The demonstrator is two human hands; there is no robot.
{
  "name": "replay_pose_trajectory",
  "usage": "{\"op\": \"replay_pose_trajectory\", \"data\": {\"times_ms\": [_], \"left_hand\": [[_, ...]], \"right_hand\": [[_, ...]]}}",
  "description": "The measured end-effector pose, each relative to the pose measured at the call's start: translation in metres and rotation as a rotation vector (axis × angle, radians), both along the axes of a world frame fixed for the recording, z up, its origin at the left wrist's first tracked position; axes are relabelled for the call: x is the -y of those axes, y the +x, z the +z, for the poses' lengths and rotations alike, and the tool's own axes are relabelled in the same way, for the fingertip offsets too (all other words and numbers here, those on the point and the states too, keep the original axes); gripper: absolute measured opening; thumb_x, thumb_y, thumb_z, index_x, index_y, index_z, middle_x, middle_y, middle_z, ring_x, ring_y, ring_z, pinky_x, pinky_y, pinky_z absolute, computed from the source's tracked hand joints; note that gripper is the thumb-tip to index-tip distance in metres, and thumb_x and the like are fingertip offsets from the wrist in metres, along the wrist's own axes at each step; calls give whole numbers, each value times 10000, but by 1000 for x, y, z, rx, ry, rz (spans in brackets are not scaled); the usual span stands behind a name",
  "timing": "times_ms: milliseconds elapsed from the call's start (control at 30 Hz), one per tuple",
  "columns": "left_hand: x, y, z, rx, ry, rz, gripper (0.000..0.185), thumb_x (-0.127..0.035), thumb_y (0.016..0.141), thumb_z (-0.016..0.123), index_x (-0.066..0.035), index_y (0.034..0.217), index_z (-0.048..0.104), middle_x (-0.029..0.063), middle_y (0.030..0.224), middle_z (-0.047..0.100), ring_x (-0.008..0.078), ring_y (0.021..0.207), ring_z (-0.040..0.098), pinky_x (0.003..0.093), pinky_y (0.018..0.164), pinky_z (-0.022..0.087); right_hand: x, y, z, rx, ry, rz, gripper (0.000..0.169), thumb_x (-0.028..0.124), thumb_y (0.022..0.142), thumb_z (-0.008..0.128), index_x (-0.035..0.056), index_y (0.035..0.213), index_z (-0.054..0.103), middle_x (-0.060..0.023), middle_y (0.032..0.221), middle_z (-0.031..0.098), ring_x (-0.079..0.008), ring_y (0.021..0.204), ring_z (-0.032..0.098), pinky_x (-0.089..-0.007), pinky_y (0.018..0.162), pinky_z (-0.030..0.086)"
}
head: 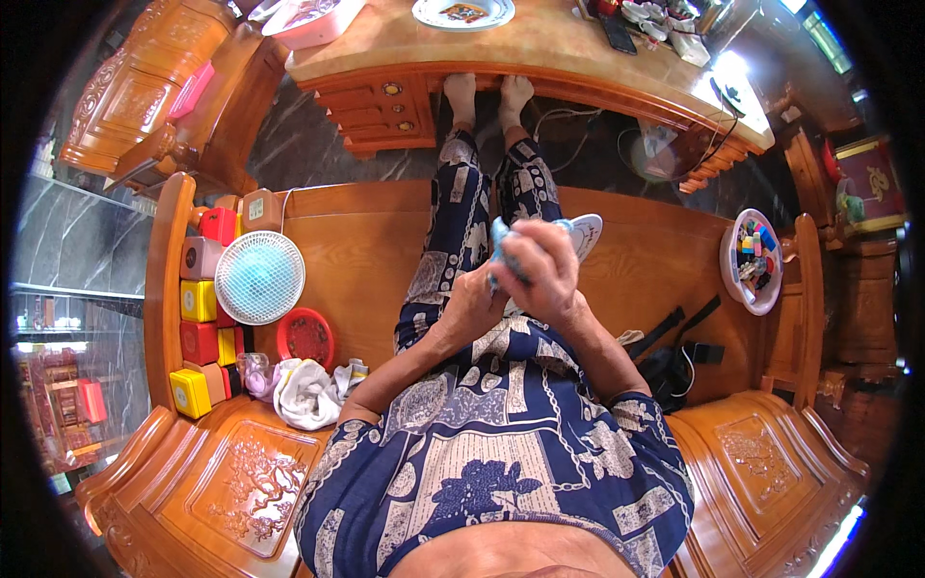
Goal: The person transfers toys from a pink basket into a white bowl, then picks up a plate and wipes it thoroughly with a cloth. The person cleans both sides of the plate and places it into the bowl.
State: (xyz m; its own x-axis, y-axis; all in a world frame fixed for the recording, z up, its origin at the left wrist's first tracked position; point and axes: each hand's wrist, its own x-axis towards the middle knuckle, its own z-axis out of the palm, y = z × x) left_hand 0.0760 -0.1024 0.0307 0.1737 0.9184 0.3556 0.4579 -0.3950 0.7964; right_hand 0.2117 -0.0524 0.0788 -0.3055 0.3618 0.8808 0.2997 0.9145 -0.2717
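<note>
My right hand [543, 271] is closed around a bunched light blue cloth [498, 233] above my lap. Parts of the cloth stick out on both sides of its fingers. Pressed close against it, my left hand [471, 305] has its fingers hidden behind the right one, so what it grips cannot be told. A white plate [587, 234] with a printed rim shows tilted behind the right hand. Most of that plate is covered by the hands.
Left on the wooden bench [361, 260] are a white mesh basket [260, 278], stacked boxes [199, 343], a red dish [306, 338] and a white cloth [307, 394]. On the right sit a tub [731, 278] and black straps [665, 332]. Ahead, a table [376, 50] bears another plate [430, 16].
</note>
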Motion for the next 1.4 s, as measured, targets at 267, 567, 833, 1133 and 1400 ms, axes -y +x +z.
{"op": "replay_pose_trajectory", "data": {"times_ms": [267, 567, 833, 1133, 1400], "left_hand": [[1, 6, 17, 60, -30, -23, 163, -64, 799, 571, -3, 950, 557, 210, 807, 615, 353, 742, 634, 376, 612, 491], [1, 8, 11, 87, -53, -69, 359, -67, 869, 514, -8, 1222, 482, 215, 1017, 609, 318, 883, 641, 357, 732, 513], [1, 6, 10, 45, 13, -90, 356, -36, 864, 508, 16, 1216, 489, 209, 1130, 574, 316, 999, 602, 352, 827, 494], [-5, -6, 31, 119, -202, -188, 350, -148, 830, 617, 11, 1130, 530, 160, 1019, 606, 252, 934, 605, 328, 804, 478], [-25, -2, 44, 139, -246, -237, 389, -197, 812, 634, -6, 1127, 507, 144, 960, 605, 243, 885, 609, 336, 788, 466]], "right_hand": [[-23, 12, 2, 90, 69, -67, 338, 381, 763, 616, 54, 695, 563, -64, 637, 538, -215, 580, 533, -336, 592, 389], [-37, 32, -12, -131, -96, -206, 335, 280, 840, 440, 16, 672, 559, -117, 615, 522, -259, 552, 510, -354, 536, 384], [-42, 45, -34, -270, -305, -250, 415, 293, 903, 345, -10, 693, 535, -136, 637, 518, -266, 567, 514, -347, 531, 402], [-49, 62, -64, -497, -648, -228, 500, 408, 960, 307, 23, 791, 576, -19, 648, 567, -94, 598, 531, -250, 582, 442], [-29, 41, -27, -344, -387, -243, 432, 303, 926, 329, -17, 911, 618, -145, 828, 603, -262, 759, 577, -353, 677, 451]]}}
